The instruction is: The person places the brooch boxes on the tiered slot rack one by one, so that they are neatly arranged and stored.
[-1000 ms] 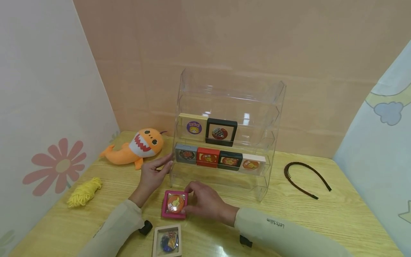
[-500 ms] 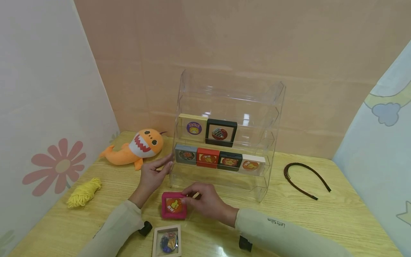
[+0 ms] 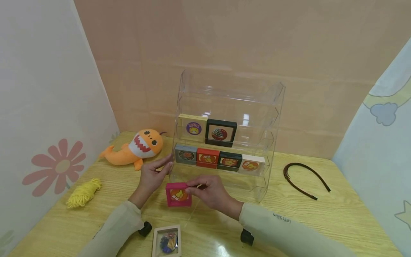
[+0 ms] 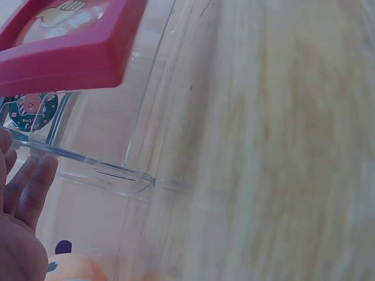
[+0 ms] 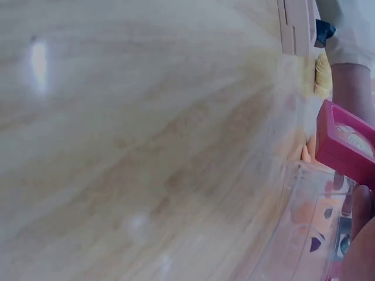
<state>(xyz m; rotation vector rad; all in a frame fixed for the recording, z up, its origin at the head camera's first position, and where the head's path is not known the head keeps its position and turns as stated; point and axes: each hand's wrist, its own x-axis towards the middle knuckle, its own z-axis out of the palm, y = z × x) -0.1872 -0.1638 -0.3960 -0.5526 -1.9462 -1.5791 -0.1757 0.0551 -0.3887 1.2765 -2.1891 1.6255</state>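
Observation:
My right hand (image 3: 213, 192) pinches the top right corner of a pink square frame (image 3: 168, 195), raised and tilted upright above the table. Inside it shows an orange disc with a yellow thumbs-up. Behind stands a clear tiered acrylic rack (image 3: 224, 182). My left hand (image 3: 154, 176) touches the rack's left side, and in the left wrist view two straight fingers (image 4: 38, 190) meet its edge. One tier bears a cream frame (image 3: 183, 130) and a black frame (image 3: 221, 142). Below them sit a grey frame (image 3: 186, 146), a red frame (image 3: 208, 151), a dark frame (image 3: 229, 155) and a white frame (image 3: 260, 159).
A beige frame (image 3: 156, 242) lies on the table (image 3: 298, 228) near the front. To the left are an orange shark plush (image 3: 120, 157) and a yellow yarn bundle (image 3: 84, 192). A brown headband (image 3: 308, 166) lies right of the rack.
My right hand has tipped the pink frame upright from lying on the table, then lifted it toward the rack. My left hand stays at the rack's side.

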